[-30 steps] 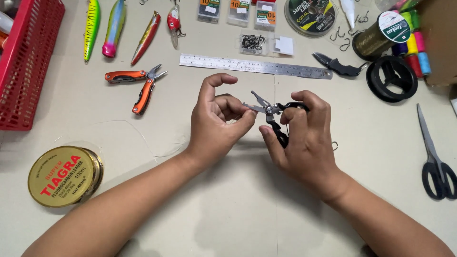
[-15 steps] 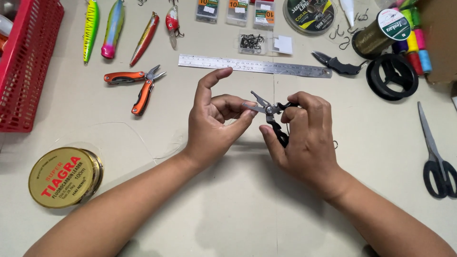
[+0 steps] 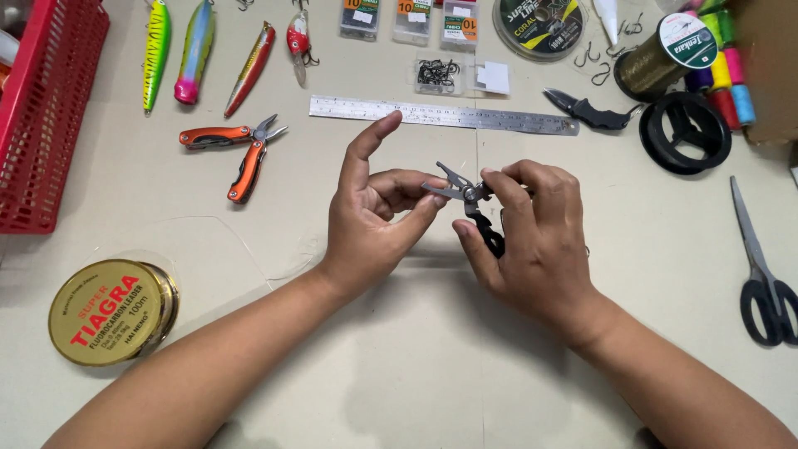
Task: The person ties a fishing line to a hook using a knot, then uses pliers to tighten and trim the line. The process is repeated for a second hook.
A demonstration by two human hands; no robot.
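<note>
The right hand [image 3: 540,249] grips a small pair of black-handled steel pliers [image 3: 472,204], its fingers [image 3: 519,187] curled tightly round the dark handles so that only the pointed, bright metal nose sticks out to the left, parted a little. The left hand [image 3: 374,220] meets that nose — thumb and middle finger pinched close at the tip, forefinger lifted straight and free; whether anything tiny sits in the pinch cannot be told. Both hands hover just above the smooth, pale beige tabletop [image 3: 416,366], near its middle.

Beyond them lies a flat steel ruler [image 3: 443,115], and to the left an orange-handled folding multi-tool [image 3: 237,150] with its jaws spread. A round, gold-coloured spool of clear fishing line [image 3: 112,312] sits at the near left, a thin strand curling off it. Glossy, fish-shaped lures [image 3: 195,51] line the far edge beside a red plastic mesh basket [image 3: 46,116], and black-handled scissors [image 3: 761,266] lie at the right.
</note>
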